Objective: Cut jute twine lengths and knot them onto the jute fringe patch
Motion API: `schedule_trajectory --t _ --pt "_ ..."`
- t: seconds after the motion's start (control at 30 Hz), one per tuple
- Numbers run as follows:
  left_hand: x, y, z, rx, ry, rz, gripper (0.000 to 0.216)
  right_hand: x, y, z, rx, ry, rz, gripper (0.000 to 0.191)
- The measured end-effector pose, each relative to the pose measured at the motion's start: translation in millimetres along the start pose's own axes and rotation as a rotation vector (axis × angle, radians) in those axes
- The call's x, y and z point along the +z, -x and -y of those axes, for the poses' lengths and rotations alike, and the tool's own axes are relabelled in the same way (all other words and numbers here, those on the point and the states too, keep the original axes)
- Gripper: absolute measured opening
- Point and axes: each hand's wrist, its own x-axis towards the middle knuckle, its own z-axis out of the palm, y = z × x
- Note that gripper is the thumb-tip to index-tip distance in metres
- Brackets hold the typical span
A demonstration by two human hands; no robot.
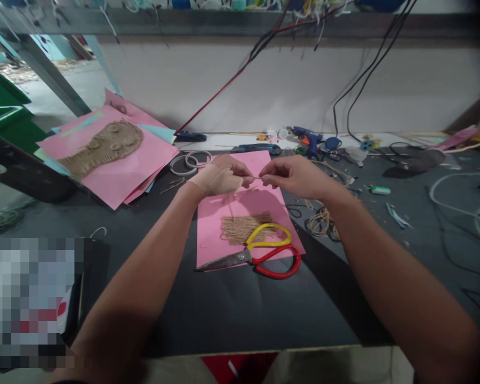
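Both hands meet over a pink sheet of paper point(212, 250), fingertips pinched close together. Between them a short bit of thin twine point(257, 178) shows, gripped from the left by my left hand point(224, 176) and from the right by my right hand point(290, 173). A pale covering wraps part of my left hand. Below it a loose strand hangs toward a flat patch of brown twine rows point(236, 228) on the sheet. Scissors point(242, 257) with one yellow and one red handle lie across the lower edge of that patch, blades pointing left.
Stacked pink and blue sheets point(116, 184) with a brown twine piece point(112, 140) lie left. Pale rings point(184, 164) rest by my left hand. Behind are a utility knife point(258, 149) and a blue glue gun point(310, 140). Coiled twine point(322, 221) and cables point(444, 181) lie right.
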Motion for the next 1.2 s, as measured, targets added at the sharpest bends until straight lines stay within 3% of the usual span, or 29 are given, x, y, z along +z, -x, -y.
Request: schedule_trajectory --t 0.53,0.93,1.2 --pt "8 -2 -7 -0.021 0.089 0.009 0.023 0 -1 1 0.0 0.125 -0.012 0.015" --pt "12 -4 0 -0.109 0.261 -0.004 0.02 2 -1 1 -0.034 0.006 -0.072 0.02" --pt "10 -3 1 -0.085 0.242 -0.001 0.017 -1 1 0 -0.011 -0.072 0.0 0.023"
